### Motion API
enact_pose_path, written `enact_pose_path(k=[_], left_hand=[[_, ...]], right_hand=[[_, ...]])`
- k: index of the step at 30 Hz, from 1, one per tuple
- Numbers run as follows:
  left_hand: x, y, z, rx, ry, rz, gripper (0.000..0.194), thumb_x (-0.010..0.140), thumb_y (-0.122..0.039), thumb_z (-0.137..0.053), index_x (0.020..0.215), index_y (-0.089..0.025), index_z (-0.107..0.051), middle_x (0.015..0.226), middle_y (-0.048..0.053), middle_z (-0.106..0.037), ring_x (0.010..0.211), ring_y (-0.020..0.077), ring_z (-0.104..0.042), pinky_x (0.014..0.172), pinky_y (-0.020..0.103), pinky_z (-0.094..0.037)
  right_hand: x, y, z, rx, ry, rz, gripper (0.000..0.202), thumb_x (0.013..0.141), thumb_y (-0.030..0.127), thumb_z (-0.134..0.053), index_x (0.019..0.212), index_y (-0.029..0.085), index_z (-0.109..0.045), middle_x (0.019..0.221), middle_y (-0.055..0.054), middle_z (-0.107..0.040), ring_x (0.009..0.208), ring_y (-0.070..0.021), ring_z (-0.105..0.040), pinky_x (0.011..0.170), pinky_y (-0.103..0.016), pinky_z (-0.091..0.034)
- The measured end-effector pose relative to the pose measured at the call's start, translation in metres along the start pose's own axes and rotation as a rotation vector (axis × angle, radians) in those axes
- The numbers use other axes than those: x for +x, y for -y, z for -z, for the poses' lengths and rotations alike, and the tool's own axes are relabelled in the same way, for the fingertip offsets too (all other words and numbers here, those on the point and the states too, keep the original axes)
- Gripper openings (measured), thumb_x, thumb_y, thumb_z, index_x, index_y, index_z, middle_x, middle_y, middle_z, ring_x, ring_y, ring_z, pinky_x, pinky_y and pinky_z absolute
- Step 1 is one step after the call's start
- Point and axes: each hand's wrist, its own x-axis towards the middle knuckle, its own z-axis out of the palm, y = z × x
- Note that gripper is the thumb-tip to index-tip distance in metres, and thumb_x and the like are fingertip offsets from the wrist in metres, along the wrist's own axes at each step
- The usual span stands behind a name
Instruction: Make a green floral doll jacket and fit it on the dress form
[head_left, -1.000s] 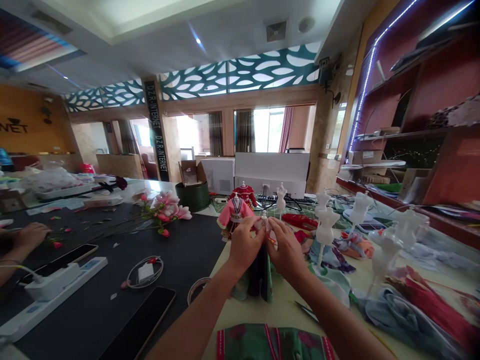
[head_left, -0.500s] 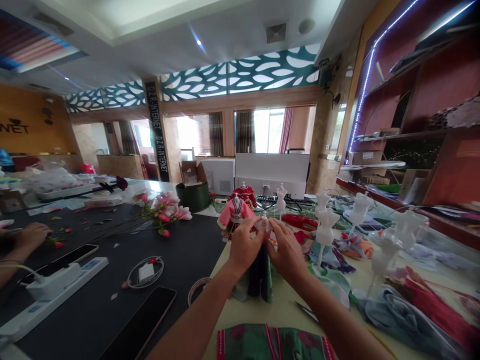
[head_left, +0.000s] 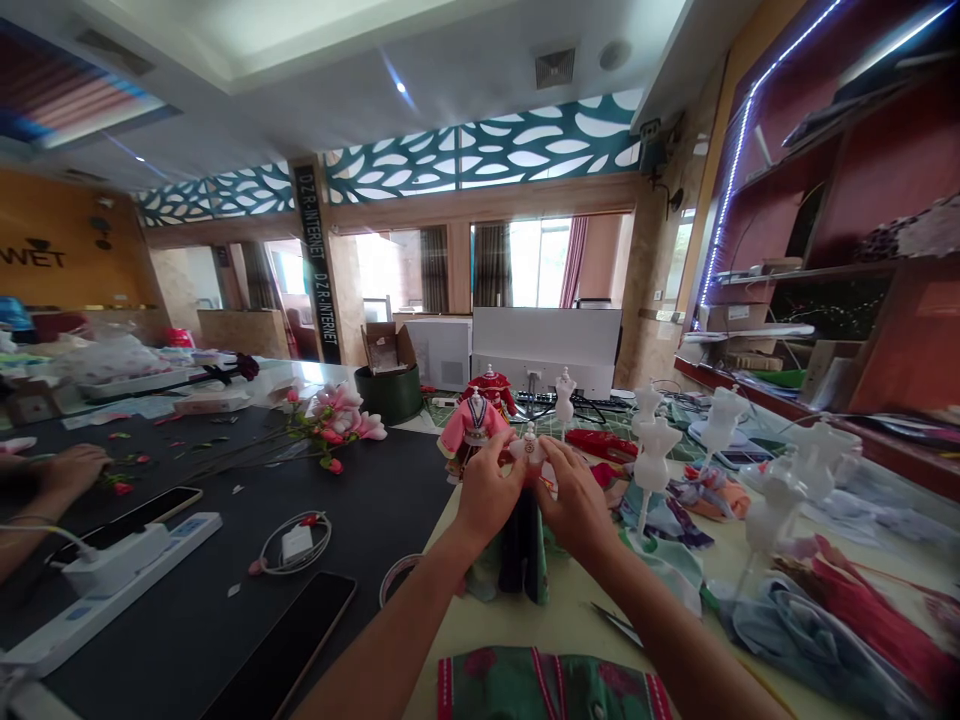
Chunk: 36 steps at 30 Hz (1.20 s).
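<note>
A miniature white dress form (head_left: pixel 529 448) stands upright between my hands, with a small round mark on its chest. A long dark skirt with green side panels (head_left: pixel 519 550) hangs below it. My left hand (head_left: pixel 487 490) is closed on the left side of the form, thumb and fingers at its upper body. From the right, my right hand (head_left: pixel 576 492) closes on it too, at about the same height. The fingertips partly hide the waist, so I cannot tell if they pinch cloth. Just behind stands a form in a pink robe (head_left: pixel 474 425), and a red outfit (head_left: pixel 491 388) is farther back.
Bare white dress forms (head_left: pixel 654 455) and heaps of cloth lie to the right. Scissors (head_left: pixel 616 622) and a green garment piece (head_left: pixel 551 685) are near the front. Leftward are a phone (head_left: pixel 289 645), power strip (head_left: pixel 112 600), flowers (head_left: pixel 341 420) and another person's hand (head_left: pixel 71 475).
The view has shifted very slightly. My hands stay at the dress form with almost the same grip; the other person's hand has moved little.
</note>
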Motion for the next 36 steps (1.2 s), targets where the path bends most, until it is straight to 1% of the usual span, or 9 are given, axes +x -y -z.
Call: enact_pose_path(k=[6, 15, 20, 24, 28, 30, 31, 33, 36], left_hand=[[0.0, 0.001, 0.004, -0.002, 0.014, 0.003, 0.038, 0.079, -0.022, -0.055, 0.117, -0.018, -0.055, 0.106, 0.009, -0.066, 0.088, 0.0187, -0.065, 0.079, 0.031, -0.053], [-0.003, 0.004, 0.008, -0.051, 0.025, 0.021, 0.036, 0.08, -0.024, -0.056, 0.116, -0.018, -0.056, 0.107, 0.01, -0.065, 0.095, 0.0207, -0.064, 0.079, 0.031, -0.054], [-0.007, 0.008, 0.013, -0.072, 0.021, 0.048, 0.04, 0.079, -0.025, -0.056, 0.118, -0.017, -0.055, 0.107, 0.009, -0.065, 0.095, 0.0202, -0.063, 0.079, 0.031, -0.053], [-0.014, 0.007, 0.024, -0.044, 0.03, 0.066, 0.037, 0.079, -0.026, -0.056, 0.115, -0.017, -0.057, 0.104, 0.008, -0.066, 0.091, 0.0187, -0.063, 0.076, 0.028, -0.052], [-0.033, 0.009, 0.036, 0.014, 0.059, 0.089, 0.029, 0.081, -0.029, -0.054, 0.106, -0.016, -0.061, 0.095, 0.007, -0.068, 0.085, 0.0176, -0.063, 0.077, 0.028, -0.05], [-0.045, 0.011, 0.037, 0.032, 0.13, 0.099, 0.026, 0.081, -0.03, -0.054, 0.102, -0.016, -0.063, 0.093, 0.006, -0.068, 0.083, 0.017, -0.063, 0.075, 0.027, -0.05], [-0.052, 0.012, 0.036, 0.036, 0.184, 0.107, 0.025, 0.082, -0.03, -0.053, 0.1, -0.017, -0.063, 0.092, 0.005, -0.069, 0.082, 0.0168, -0.063, 0.073, 0.026, -0.05], [-0.067, 0.014, 0.033, 0.039, 0.318, 0.127, 0.024, 0.082, -0.031, -0.052, 0.098, -0.017, -0.064, 0.09, 0.005, -0.069, 0.08, 0.0166, -0.064, 0.068, 0.025, -0.05], [-0.088, 0.016, 0.027, 0.044, 0.537, 0.129, 0.022, 0.082, -0.03, -0.052, 0.097, -0.019, -0.064, 0.091, 0.004, -0.069, 0.082, 0.0164, -0.063, 0.069, 0.025, -0.049]], right_hand=[[0.002, 0.002, -0.001, 0.0, -0.036, -0.005, 0.04, 0.085, 0.023, -0.041, 0.123, 0.013, -0.046, 0.117, -0.016, -0.057, 0.108, -0.0281, -0.053, 0.09, -0.047, -0.043], [0.001, 0.0, -0.003, 0.003, -0.008, -0.033, 0.043, 0.084, 0.025, -0.043, 0.124, 0.012, -0.046, 0.124, -0.017, -0.053, 0.116, -0.0288, -0.049, 0.093, -0.048, -0.041], [-0.003, -0.001, -0.002, 0.009, -0.031, -0.037, 0.044, 0.084, 0.026, -0.043, 0.125, 0.011, -0.044, 0.125, -0.018, -0.052, 0.117, -0.03, -0.047, 0.093, -0.049, -0.042], [-0.012, -0.006, 0.008, 0.0, -0.046, -0.036, 0.043, 0.084, 0.027, -0.044, 0.125, 0.014, -0.044, 0.123, -0.016, -0.053, 0.114, -0.0293, -0.049, 0.092, -0.048, -0.042], [-0.032, -0.018, 0.035, -0.054, 0.02, -0.06, 0.043, 0.084, 0.028, -0.045, 0.125, 0.014, -0.044, 0.121, -0.015, -0.053, 0.111, -0.0292, -0.05, 0.091, -0.046, -0.043], [-0.047, -0.026, 0.052, -0.097, 0.085, -0.085, 0.042, 0.085, 0.03, -0.045, 0.123, 0.013, -0.046, 0.119, -0.016, -0.054, 0.11, -0.0299, -0.05, 0.09, -0.046, -0.043], [-0.055, -0.03, 0.061, -0.119, 0.134, -0.094, 0.039, 0.085, 0.03, -0.044, 0.12, 0.013, -0.048, 0.117, -0.015, -0.056, 0.108, -0.0296, -0.052, 0.088, -0.045, -0.044], [-0.074, -0.038, 0.078, -0.166, 0.263, -0.116, 0.033, 0.087, 0.031, -0.042, 0.115, 0.016, -0.053, 0.111, -0.013, -0.059, 0.101, -0.028, -0.056, 0.083, -0.042, -0.047], [-0.108, -0.047, 0.098, -0.24, 0.491, -0.136, 0.024, 0.088, 0.029, -0.042, 0.101, 0.019, -0.059, 0.098, -0.011, -0.063, 0.088, -0.0252, -0.06, 0.074, -0.039, -0.049]])
